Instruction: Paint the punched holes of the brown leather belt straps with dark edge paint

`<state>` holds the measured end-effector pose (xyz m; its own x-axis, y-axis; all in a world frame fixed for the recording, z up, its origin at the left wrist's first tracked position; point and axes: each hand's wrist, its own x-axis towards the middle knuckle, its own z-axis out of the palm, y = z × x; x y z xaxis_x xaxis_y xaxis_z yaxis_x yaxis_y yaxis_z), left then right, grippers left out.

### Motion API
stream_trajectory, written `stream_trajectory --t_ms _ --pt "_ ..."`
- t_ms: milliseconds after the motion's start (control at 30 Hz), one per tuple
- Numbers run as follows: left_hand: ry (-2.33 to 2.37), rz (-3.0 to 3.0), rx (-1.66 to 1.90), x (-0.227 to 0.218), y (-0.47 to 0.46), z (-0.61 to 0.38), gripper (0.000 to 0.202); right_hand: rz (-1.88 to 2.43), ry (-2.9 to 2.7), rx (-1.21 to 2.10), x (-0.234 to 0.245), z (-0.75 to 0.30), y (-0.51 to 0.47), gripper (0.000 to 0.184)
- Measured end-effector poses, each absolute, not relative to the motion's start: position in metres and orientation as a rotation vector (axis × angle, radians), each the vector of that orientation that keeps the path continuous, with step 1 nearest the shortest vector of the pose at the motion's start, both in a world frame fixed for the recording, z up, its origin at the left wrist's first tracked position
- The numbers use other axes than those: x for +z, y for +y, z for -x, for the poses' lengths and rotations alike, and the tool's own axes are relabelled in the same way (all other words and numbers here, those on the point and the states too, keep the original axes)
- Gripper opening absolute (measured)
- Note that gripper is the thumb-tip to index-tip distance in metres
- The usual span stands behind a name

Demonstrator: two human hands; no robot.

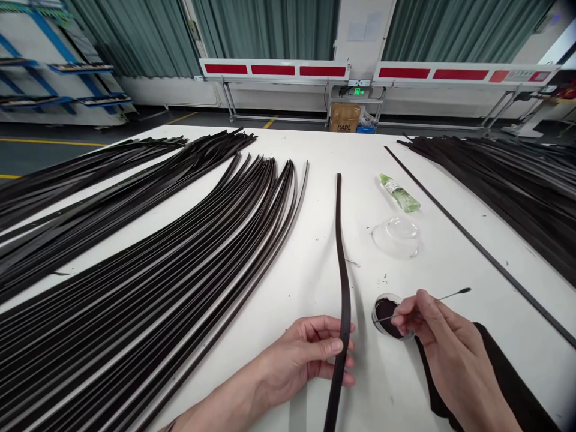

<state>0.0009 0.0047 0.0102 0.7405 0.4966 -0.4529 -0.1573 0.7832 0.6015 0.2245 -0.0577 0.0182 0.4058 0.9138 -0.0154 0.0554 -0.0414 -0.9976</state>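
Observation:
My left hand (310, 354) grips a long dark leather strap (341, 252) on its edge near the table's front; the strap runs away from me across the white table (315, 150). My right hand (432, 327) pinches a thin metal stick (450, 296), whose near end dips into a small round dish of dark dye (384, 312) just right of the strap. The stick's far end points right, with a dark tip.
Many dark straps (157, 270) fan out across the left of the table, and another pile (517, 180) lies at the right. One lone strap (472, 240) runs diagonally. A green bottle (399, 193) and a clear glass dish (396, 237) lie beyond the dye. A black cloth (508, 378) lies under my right wrist.

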Motion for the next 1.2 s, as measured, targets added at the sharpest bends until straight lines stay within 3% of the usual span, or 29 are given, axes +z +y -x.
stream_trajectory --t_ms 200,400,1200 --pt "0.617 -0.538 0.348 0.008 0.004 -0.002 0.028 1.535 -1.321 0.462 0.027 -0.204 -0.069 0.029" --pt "0.603 -0.530 0.355 0.007 0.004 -0.003 0.028 1.139 -1.719 0.227 0.029 -0.194 -0.065 0.024" --pt "0.574 -0.558 0.353 0.004 0.005 -0.003 0.026 1.064 -1.804 0.234 0.026 -0.188 -0.058 0.026"
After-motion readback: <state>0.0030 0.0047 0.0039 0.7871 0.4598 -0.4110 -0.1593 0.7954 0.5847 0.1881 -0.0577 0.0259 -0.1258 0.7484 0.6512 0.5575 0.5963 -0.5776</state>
